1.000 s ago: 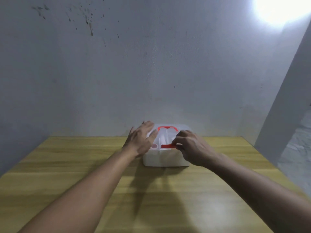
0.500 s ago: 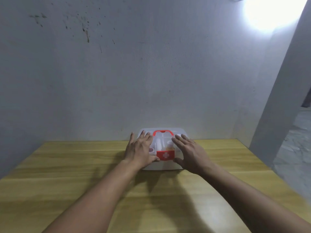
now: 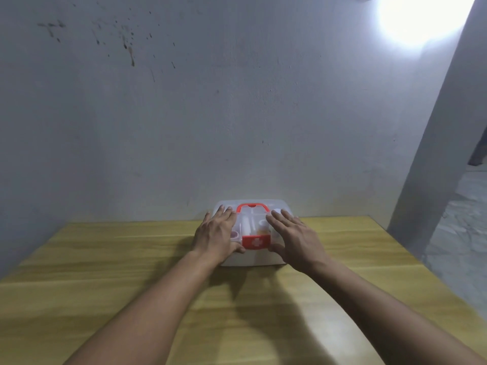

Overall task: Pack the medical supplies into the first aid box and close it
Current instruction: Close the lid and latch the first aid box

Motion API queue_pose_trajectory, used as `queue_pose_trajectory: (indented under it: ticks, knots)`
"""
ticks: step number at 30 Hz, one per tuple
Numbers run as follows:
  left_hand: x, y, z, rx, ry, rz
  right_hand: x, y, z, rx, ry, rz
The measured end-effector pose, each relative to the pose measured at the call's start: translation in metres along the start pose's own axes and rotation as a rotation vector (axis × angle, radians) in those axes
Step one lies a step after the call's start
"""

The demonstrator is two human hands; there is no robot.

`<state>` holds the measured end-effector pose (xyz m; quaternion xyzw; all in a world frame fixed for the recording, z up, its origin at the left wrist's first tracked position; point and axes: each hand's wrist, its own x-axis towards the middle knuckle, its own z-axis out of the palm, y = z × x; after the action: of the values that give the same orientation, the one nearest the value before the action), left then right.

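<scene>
A white, translucent first aid box (image 3: 251, 259) stands on the wooden table near the wall. Its lid is down, with a red handle (image 3: 251, 207) lying on top and a red latch with a white cross (image 3: 256, 241) at the front. Pale bottles show faintly through the lid. My left hand (image 3: 216, 234) lies flat on the left half of the lid, fingers spread, thumb at the front edge beside the latch. My right hand (image 3: 295, 237) lies flat on the right half, thumb by the latch's other side. Neither hand grips anything.
The wooden table (image 3: 105, 285) runs up to a grey wall (image 3: 237, 114) just behind the box. A grey pillar (image 3: 437, 154) rises at the right, with floor beyond the table's right edge. Strong light glares from the upper right.
One second ago my right fingers were pinching the red latch; the latch is now folded down at the front. Both hands have since flattened onto the lid and stay there.
</scene>
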<state>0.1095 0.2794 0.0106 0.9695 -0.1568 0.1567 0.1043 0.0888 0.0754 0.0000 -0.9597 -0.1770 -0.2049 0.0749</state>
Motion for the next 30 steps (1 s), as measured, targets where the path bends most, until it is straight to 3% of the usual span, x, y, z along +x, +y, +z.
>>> queue_pose_trajectory:
  ticks: [30]
  knots:
    - [0.059,-0.024,0.022,-0.079,0.005,-0.048,0.054,0.016,0.022,0.007,-0.005,0.024]
